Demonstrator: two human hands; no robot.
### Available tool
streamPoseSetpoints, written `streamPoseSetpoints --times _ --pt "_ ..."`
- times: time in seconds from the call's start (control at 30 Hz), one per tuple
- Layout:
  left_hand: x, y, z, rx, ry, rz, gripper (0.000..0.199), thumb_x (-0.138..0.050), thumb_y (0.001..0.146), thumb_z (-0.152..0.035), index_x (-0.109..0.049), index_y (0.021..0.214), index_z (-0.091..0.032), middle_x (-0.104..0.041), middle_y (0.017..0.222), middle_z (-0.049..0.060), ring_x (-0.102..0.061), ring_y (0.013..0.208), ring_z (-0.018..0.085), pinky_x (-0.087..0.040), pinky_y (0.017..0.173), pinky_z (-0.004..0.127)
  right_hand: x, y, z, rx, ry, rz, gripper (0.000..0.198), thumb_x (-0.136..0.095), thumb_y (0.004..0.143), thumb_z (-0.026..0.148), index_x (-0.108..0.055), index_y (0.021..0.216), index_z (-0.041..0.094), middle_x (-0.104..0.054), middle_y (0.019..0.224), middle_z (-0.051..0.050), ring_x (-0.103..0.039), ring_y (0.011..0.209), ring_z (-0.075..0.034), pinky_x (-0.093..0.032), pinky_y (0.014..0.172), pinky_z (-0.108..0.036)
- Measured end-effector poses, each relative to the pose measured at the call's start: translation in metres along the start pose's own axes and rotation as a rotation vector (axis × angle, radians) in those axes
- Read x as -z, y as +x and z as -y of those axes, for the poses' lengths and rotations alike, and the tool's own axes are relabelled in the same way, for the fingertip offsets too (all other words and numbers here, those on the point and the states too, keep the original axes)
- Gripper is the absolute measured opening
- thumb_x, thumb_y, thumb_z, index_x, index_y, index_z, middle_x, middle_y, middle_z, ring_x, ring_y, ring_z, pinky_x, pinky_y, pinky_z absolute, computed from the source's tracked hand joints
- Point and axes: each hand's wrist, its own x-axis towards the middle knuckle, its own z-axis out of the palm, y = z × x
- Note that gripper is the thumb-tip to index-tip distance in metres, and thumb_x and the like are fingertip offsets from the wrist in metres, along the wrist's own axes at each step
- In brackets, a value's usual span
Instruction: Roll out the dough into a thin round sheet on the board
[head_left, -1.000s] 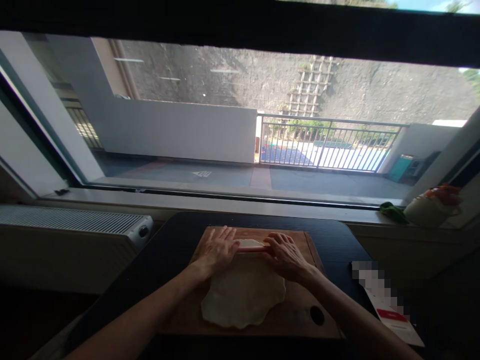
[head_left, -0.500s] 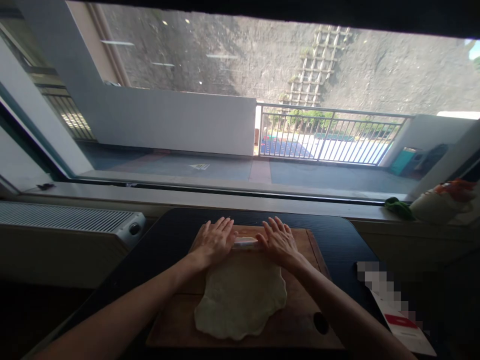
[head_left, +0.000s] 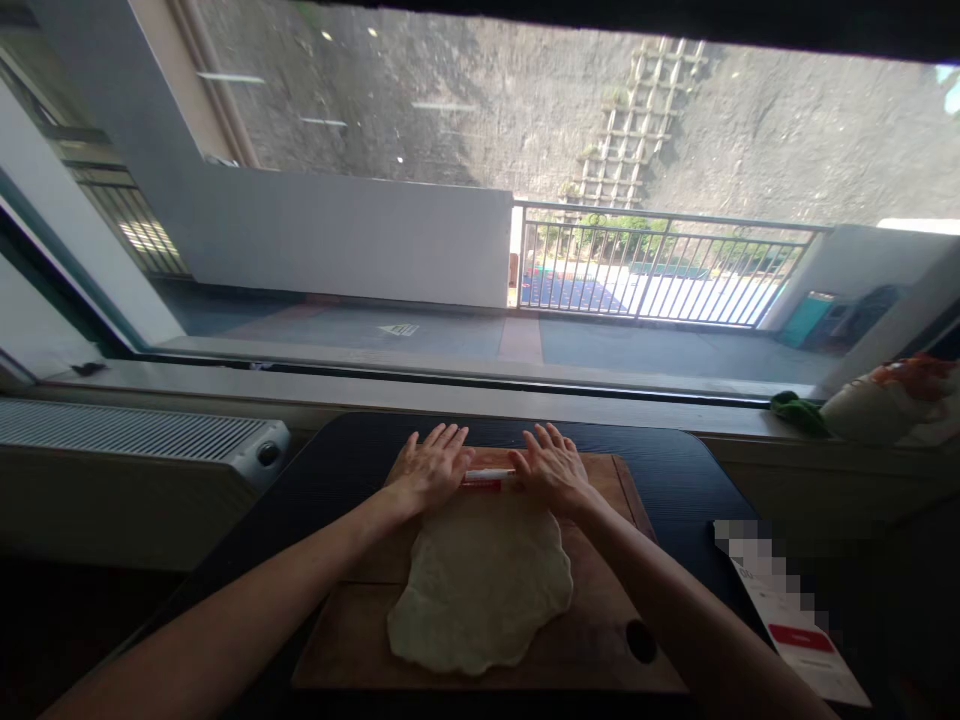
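Observation:
A broad, uneven sheet of dough (head_left: pixel 480 590) lies on a wooden cutting board (head_left: pixel 352 640). Across its far edge runs a thin rolling pin (head_left: pixel 489 475), whitish with a red patch below it; the ends are hidden under my palms. My left hand (head_left: pixel 433 468) rests flat on the pin's left part, fingers stretched toward the window. On the right part lies my right hand (head_left: pixel 553 468), equally flat with fingers extended. Neither hand wraps around the pin.
The board sits on a black table (head_left: pixel 667 470) below a wide window. A white radiator (head_left: pixel 142 430) stands left. At right lie a partly blurred paper packet (head_left: pixel 806 640), a green item (head_left: pixel 799 412) and a pale container (head_left: pixel 874 408) on the sill.
Both hands have shifted slightly forward, away from me, with the rolling pin. A red patch now shows near the pin. The dough sheet looks the same.

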Motion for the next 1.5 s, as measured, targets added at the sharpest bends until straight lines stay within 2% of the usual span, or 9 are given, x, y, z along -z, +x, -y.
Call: streamPoseSetpoints --times 0.17,0.37,0.43,0.67,0.77,0.93,1.2,1.43,1.5 --pt "0.001 -0.036 -0.002 -0.15 0.02 -0.048 0.056 -0.02 0.092 -0.051 -0.034 0.139 -0.025 -0.038 0.144 0.006 -0.026 0.135 0.024 -0.015 0.109 0.048 -0.006 -0.04 0.002 0.102 -0.013 -0.074 0.062 -0.017 0.091 0.058 -0.04 0.135 0.022 -0.032 0.145 -0.007 -0.012 0.136 -0.025 -0.013 0.107 -0.042" --pt "0.0 0.017 -0.001 0.077 0.002 -0.021 0.054 -0.021 0.092 -0.048 -0.038 0.137 -0.022 -0.035 0.145 0.008 -0.024 0.135 0.026 -0.019 0.105 0.055 0.005 0.014 0.0 0.008 -0.056 -0.032 0.047 -0.026 0.094 0.049 -0.047 0.128 0.025 -0.042 0.137 -0.01 -0.023 0.132 -0.027 -0.022 0.101 -0.047" --pt "0.001 0.02 -0.002 0.095 -0.01 -0.022 0.055 -0.021 0.092 -0.048 -0.038 0.136 -0.022 -0.035 0.145 0.008 -0.024 0.135 0.027 -0.02 0.105 0.055 0.007 0.02 0.0 0.007 -0.072 -0.048 0.045 -0.028 0.094 0.047 -0.046 0.129 0.025 -0.041 0.137 -0.01 -0.023 0.131 -0.027 -0.022 0.1 -0.048" --pt "0.007 -0.037 -0.011 -0.12 0.011 -0.104 0.052 -0.026 0.091 -0.049 -0.043 0.134 -0.024 -0.043 0.14 0.006 -0.031 0.132 0.025 -0.019 0.108 0.047 -0.01 -0.031 0.002 0.108 -0.055 -0.169 0.05 -0.019 0.094 0.051 -0.052 0.121 0.026 -0.043 0.137 -0.006 -0.017 0.134 -0.025 -0.015 0.105 -0.044" --pt "0.005 -0.02 -0.01 -0.054 0.012 -0.111 0.051 -0.027 0.091 -0.047 -0.045 0.132 -0.023 -0.043 0.14 0.007 -0.03 0.133 0.026 -0.02 0.108 0.049 -0.007 -0.019 0.0 0.084 -0.076 -0.158 0.046 -0.021 0.095 0.049 -0.056 0.114 0.026 -0.049 0.129 -0.006 -0.02 0.132 -0.026 -0.017 0.103 -0.046" --pt "-0.001 0.022 -0.005 0.117 -0.021 -0.072 0.054 -0.025 0.091 -0.048 -0.042 0.134 -0.021 -0.038 0.143 0.008 -0.027 0.134 0.026 -0.021 0.106 0.053 0.009 0.02 -0.003 0.116 -0.153 -0.015 0.034 -0.04 0.091 0.042 -0.053 0.119 0.029 -0.05 0.125 -0.009 -0.026 0.127 -0.028 -0.024 0.097 -0.048" --pt "-0.005 -0.028 -0.005 -0.092 0.009 -0.097 0.055 -0.021 0.091 -0.05 -0.04 0.136 -0.025 -0.043 0.14 0.005 -0.03 0.132 0.025 -0.018 0.108 0.048 -0.008 -0.022 -0.002 0.107 -0.056 -0.133 0.047 -0.018 0.094 0.051 -0.057 0.111 0.029 -0.05 0.125 -0.004 -0.02 0.131 -0.025 -0.018 0.102 -0.045" --pt "-0.001 0.032 -0.002 0.136 -0.052 0.013 0.055 -0.022 0.091 -0.049 -0.039 0.135 -0.023 -0.037 0.144 0.006 -0.028 0.133 0.026 -0.021 0.105 0.053 0.006 0.039 -0.005 -0.017 -0.089 0.05 0.042 -0.025 0.094 0.046 -0.051 0.121 0.027 -0.048 0.128 -0.01 -0.025 0.127 -0.027 -0.025 0.097 -0.047" --pt "0.001 0.034 -0.003 0.151 -0.06 0.012 0.054 -0.022 0.091 -0.048 -0.039 0.135 -0.022 -0.038 0.144 0.006 -0.029 0.133 0.026 -0.022 0.105 0.053 0.006 0.044 -0.006 -0.041 -0.084 0.043 0.043 -0.024 0.094 0.047 -0.051 0.121 0.026 -0.048 0.127 -0.011 -0.027 0.127 -0.028 -0.026 0.095 -0.048"
